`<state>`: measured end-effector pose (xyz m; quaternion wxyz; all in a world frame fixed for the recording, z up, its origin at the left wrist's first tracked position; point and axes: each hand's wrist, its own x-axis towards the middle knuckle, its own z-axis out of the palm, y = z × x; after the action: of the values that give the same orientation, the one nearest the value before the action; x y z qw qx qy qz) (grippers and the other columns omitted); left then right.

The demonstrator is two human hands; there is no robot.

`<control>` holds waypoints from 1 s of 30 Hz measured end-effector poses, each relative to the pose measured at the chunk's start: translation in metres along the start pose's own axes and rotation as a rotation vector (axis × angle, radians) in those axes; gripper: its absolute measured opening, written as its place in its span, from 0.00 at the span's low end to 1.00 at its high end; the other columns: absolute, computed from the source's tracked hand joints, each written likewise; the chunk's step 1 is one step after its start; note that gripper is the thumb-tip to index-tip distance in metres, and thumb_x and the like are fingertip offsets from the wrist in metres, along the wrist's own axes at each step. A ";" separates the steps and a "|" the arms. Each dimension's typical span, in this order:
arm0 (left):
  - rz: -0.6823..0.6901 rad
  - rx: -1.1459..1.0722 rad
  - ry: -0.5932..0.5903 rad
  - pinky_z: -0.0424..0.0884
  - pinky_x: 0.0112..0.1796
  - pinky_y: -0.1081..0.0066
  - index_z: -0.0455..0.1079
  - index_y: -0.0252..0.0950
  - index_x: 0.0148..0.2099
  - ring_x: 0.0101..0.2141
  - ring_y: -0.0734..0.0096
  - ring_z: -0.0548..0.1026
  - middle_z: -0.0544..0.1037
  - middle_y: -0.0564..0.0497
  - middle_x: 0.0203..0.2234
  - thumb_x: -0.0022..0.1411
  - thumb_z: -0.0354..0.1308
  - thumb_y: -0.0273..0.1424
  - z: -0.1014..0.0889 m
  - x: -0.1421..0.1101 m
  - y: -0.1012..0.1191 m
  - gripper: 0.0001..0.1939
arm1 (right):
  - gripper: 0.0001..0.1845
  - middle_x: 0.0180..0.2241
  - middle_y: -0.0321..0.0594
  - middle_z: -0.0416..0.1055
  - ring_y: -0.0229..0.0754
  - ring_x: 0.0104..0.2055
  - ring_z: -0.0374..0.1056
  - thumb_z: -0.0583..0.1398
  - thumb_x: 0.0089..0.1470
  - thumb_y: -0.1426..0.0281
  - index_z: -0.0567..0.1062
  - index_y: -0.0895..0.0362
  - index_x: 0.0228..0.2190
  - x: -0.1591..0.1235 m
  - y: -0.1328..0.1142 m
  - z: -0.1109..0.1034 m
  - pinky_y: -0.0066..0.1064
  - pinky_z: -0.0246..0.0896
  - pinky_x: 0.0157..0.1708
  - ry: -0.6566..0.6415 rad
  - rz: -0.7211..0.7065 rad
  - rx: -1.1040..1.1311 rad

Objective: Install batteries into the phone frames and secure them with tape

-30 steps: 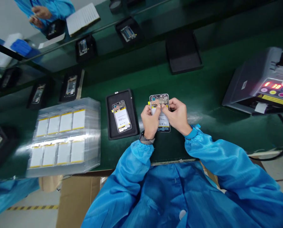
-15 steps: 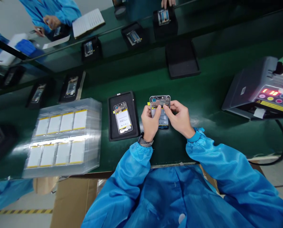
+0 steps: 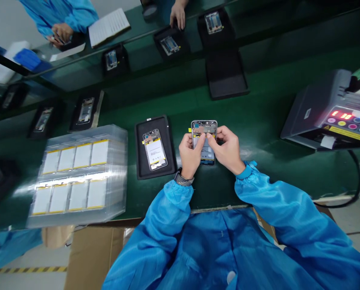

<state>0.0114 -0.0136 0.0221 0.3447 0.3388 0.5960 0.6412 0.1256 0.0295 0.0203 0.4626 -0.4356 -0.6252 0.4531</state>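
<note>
Both my hands grip an opened phone (image 3: 207, 151) in front of me, its circuit board toward the far end and a yellow tab at its left edge. My left hand (image 3: 191, 153) closes around the left side, thumb on the inside near the board's lower edge. From the right side my right hand (image 3: 227, 149) holds it, its thumb pressing close beside the other. What lies under the thumb tips is hidden. To the left, a second opened phone (image 3: 155, 151) with a white battery lies in a black tray (image 3: 141, 171).
A stack of clear plastic trays (image 3: 119, 177) with several white batteries stands left. At right sits a grey machine (image 3: 309, 108) with a red display and a cable. A flat black tray (image 3: 226, 76) lies farther back. Beyond, phones in trays line the belt, with a co-worker's hand (image 3: 178, 15) there.
My hands stay on the phone, thumbs barely shifted. Across the bench, a co-worker's hand has moved left from one tray to another. The view has shifted slightly.
</note>
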 end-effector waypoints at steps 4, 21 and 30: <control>-0.035 -0.017 0.005 0.69 0.34 0.74 0.71 0.35 0.36 0.31 0.74 0.75 0.78 0.52 0.30 0.57 0.71 0.42 -0.001 0.001 -0.001 0.18 | 0.14 0.24 0.32 0.69 0.35 0.24 0.61 0.62 0.59 0.60 0.66 0.54 0.30 -0.001 0.000 0.001 0.28 0.55 0.26 -0.017 0.009 0.008; -0.054 -0.082 -0.151 0.71 0.35 0.75 0.71 0.34 0.41 0.32 0.73 0.76 0.78 0.51 0.32 0.59 0.70 0.43 -0.003 0.004 -0.001 0.19 | 0.19 0.22 0.32 0.69 0.36 0.23 0.63 0.62 0.61 0.53 0.68 0.54 0.28 0.005 0.002 -0.003 0.28 0.53 0.25 0.040 0.017 -0.050; -0.319 -0.255 -0.316 0.78 0.41 0.65 0.69 0.36 0.44 0.38 0.61 0.82 0.83 0.46 0.38 0.48 0.77 0.40 -0.002 0.002 -0.002 0.27 | 0.13 0.25 0.36 0.74 0.39 0.25 0.68 0.62 0.61 0.57 0.73 0.54 0.33 0.007 -0.010 -0.051 0.29 0.58 0.28 0.054 0.062 -0.301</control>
<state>0.0088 -0.0129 0.0200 0.5703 0.2900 0.4950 0.5879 0.1724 0.0422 0.0390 0.3946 -0.5314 -0.6595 0.3563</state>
